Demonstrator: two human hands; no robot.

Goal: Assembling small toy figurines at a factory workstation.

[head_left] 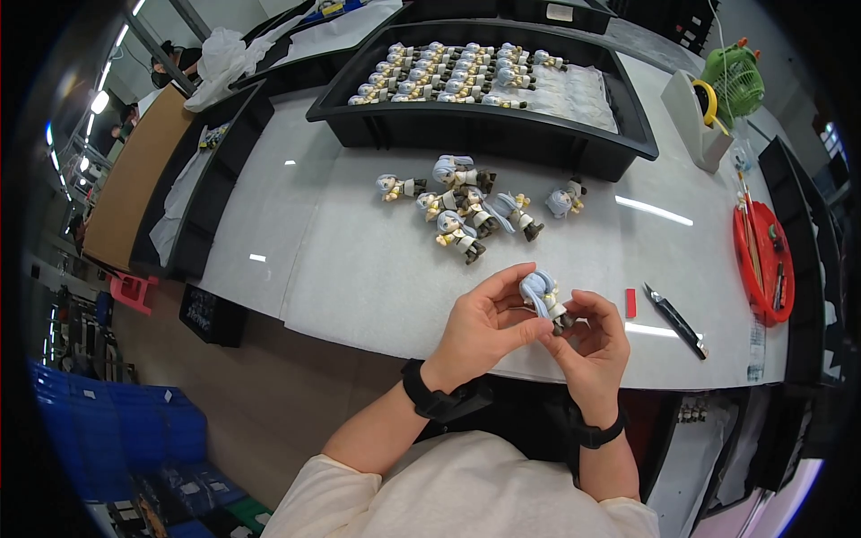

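Between both hands, over the near edge of the table, is a small figurine (540, 292) with pale blue hair, a white outfit and dark boots. My left hand (491, 325) grips it from the left, thumb and fingers closed around its body. The fingers of my right hand (592, 339) are closed at its boots from the right. Farther back on the table lies a loose group of several like figurines (457, 231), some overlapping. One figurine (565, 199) rests apart, to the right of that group.
A black tray (484, 136) with rows of figurines on white lining stands at the back. To the right lie a red strip (630, 303), a black-handled craft knife (677, 321) and a red basket (746, 260) of tools. A green fan (734, 79) stands behind a white tape holder (695, 121).
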